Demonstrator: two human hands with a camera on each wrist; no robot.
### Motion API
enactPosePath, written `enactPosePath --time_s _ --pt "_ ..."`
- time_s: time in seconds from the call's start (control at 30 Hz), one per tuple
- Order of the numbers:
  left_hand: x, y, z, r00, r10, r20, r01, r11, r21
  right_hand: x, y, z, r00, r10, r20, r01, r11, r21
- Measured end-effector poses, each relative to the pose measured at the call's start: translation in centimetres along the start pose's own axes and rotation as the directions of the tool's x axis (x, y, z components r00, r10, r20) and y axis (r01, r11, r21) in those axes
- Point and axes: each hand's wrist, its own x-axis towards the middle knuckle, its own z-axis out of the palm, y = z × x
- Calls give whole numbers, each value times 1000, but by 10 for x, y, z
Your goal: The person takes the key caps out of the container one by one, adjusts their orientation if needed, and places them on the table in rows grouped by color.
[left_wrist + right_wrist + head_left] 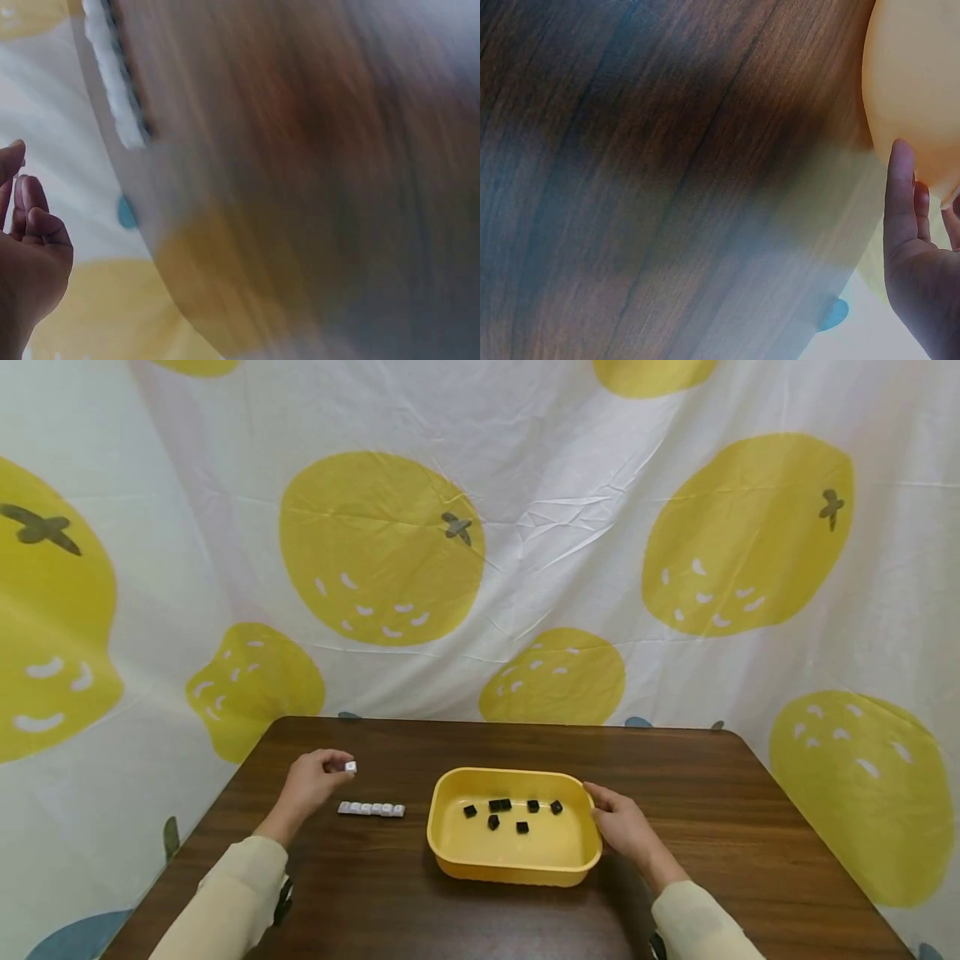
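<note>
Head view, lower left: the left hand (311,777) pinches a white keycap (350,767) by the white row (371,809). Lower centre: the right hand (626,825) holds the yellow tray (517,870), probably steadying its black pieces (522,827). Left wrist: row blurred, upper left. Right wrist: fingers against the tray, right edge.

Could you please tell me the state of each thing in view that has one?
Left hand: pinching a single white keycap.
Row of white keycaps: lined up side by side on the wooden table.
Yellow tub: uncovered.
Black keycaps: scattered inside the tub.
Right hand: holding the tub's right side.
Lemon-print cloth: hanging, creased.
</note>
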Motion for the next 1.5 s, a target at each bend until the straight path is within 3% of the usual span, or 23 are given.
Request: enactPosePath --time_s 0.27,0.47,0.7,1.03,1.13,1.37,1.5 --pt "-11 -32 -14 998 -26 51 21 995 97 0 1 0 1000 7 -5 -7 1000 -7" --pt "-14 -43 -15 993 -19 118 2 989 146 -1 0 0 1000 0 -2 0 1000 -5" --pt "-15 -47 -12 982 3 187 -35 985 167 -2 -1 0 1000 -3 -3 3 1000 -6" --pt "-16 -49 -7 972 -39 233 0 986 164 -1 1 0 1000 -18 -6 18 1000 -15" --pt "-16 -48 -7 969 -51 241 14 988 156 -1 2 0 1000 -12 -12 12 1000 -17" --pt "-16 -48 -4 973 -5 231 -31 988 151 0 3 0 1000 -16 -9 16 1000 -22" --pt "-15 -48 -3 973 -12 229 -22 990 143 -1 2 0 1000 -18 -13 18 1000 -19"
